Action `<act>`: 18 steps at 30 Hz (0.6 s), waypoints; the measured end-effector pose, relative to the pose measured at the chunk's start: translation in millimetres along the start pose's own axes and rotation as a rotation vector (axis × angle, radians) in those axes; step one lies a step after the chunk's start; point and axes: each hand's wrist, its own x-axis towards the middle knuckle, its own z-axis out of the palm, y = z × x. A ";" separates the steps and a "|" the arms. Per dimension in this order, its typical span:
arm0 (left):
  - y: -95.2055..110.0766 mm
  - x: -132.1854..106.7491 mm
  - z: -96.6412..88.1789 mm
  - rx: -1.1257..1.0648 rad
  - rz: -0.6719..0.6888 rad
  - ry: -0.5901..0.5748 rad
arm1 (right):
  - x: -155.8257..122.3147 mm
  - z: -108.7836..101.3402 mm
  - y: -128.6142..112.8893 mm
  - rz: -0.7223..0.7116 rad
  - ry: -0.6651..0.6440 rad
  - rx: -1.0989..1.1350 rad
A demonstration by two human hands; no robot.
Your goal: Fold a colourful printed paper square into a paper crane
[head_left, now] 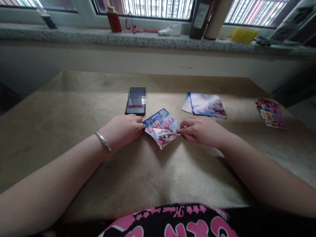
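A square sheet of printed paper, blue and pink with a QR code near its far corner, is turned cornerwise on the table in front of me. A crease runs across it from side to side, and its near corner lifts off the table. My left hand, with a silver bangle at the wrist, pinches the left corner. The right corner is gripped between thumb and fingers of my right hand. Just beyond my left hand lies a phone, its upper part blurred out.
More printed sheets lie stacked beyond my right hand. Colourful printed strips rest near the right edge of the brown table. Along the granite windowsill stand a red bottle, a dark box and a yellow item.
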 end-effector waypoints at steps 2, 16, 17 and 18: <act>0.0 -0.1 -1.0 0.007 -0.018 -0.008 | -1.4 0.3 0.5 0.027 -0.001 0.005; -0.1 3.1 2.3 -0.109 0.003 0.061 | -7.8 -10.1 14.2 0.159 -0.152 0.367; -1.1 3.4 3.4 -0.135 -0.006 0.065 | -8.2 -9.3 15.5 0.167 -0.158 0.409; -2.4 3.8 5.0 -0.165 -0.017 0.069 | -8.5 -8.4 16.4 0.182 -0.161 0.444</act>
